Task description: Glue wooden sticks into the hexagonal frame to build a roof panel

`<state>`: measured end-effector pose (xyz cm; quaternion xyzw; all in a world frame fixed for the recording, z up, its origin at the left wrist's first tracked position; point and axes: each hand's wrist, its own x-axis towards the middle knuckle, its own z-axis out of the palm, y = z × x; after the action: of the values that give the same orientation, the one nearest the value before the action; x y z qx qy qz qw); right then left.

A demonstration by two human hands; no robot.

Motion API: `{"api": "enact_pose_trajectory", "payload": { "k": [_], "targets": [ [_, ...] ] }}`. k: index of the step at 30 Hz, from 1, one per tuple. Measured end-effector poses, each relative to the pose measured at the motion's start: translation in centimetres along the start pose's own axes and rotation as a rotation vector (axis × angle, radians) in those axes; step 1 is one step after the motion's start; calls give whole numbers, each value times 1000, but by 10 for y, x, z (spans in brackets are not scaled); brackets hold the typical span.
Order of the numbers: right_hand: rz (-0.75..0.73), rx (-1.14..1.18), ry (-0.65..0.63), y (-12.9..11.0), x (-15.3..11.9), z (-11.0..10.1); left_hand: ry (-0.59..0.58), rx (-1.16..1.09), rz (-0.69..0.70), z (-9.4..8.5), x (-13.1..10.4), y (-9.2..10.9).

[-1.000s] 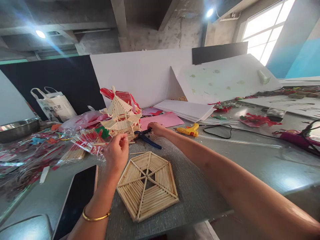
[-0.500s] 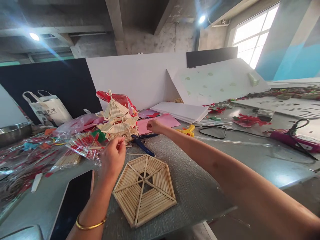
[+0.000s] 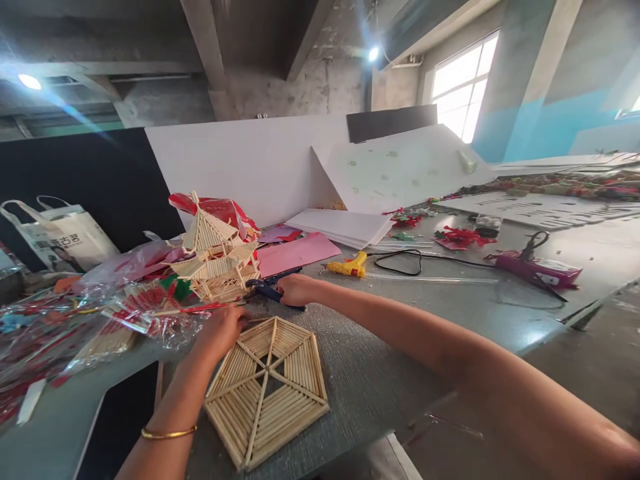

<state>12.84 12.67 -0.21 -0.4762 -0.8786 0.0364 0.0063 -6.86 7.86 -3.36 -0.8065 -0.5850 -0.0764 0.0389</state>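
Note:
My right hand (image 3: 294, 291) is closed around a blue handle of the pliers (image 3: 266, 288), whose jaws point left toward the small stick-built pavilion (image 3: 215, 267). Beside the far left edge of a flat hexagonal panel of wooden sticks (image 3: 290, 427), my left hand (image 3: 226, 331) has its fingers drawn together. Its fingertips are by a thin loose stick (image 3: 257, 320), and what they hold is hidden. The panel has spokes meeting at a central hub, with gaps around it.
A phone (image 3: 123, 423) lies by my left forearm. Plastic-wrapped sticks (image 3: 145, 310) are heaped at left. A yellow glue gun (image 3: 350, 265) with a black cord rests beyond my right arm, near pink paper (image 3: 305, 252) and white boards (image 3: 345, 227). The table edge is at right.
My right hand has come down and back onto the pliers, which have shifted. My left hand has lowered toward the hexagonal panel's far edge. The view has turned right.

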Motion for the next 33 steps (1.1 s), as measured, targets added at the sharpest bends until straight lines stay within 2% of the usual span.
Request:
{"api": "enact_pose_trajectory", "payload": {
  "k": [5,10,12,15,17,19,23,29,33],
  "targets": [
    [45,17,139,27,-20,-8,-6,34,-10,-2,-7,-4],
    [28,67,246,46,-44,-17,10,39,-51,-20,-26,-7],
    [-24,165,297,39,-50,-15,18,-1,-40,-28,-31,-2],
    [-223,319,379,16,-56,-3,41,-165,69,-36,-33,15],
    [-368,319,416,1,-60,6,44,-273,149,-40,-34,30],
    [-440,294,431,-9,-65,14,21,-358,178,-43,-36,43],
    [-477,334,382,-12,-78,18,-61,-377,246,-44,-42,54],
    [-614,349,194,-5,-92,8,-187,-448,307,-37,-44,56],
    [-623,341,114,-6,-97,1,-266,-444,346,-34,-43,56]
  ]
}}
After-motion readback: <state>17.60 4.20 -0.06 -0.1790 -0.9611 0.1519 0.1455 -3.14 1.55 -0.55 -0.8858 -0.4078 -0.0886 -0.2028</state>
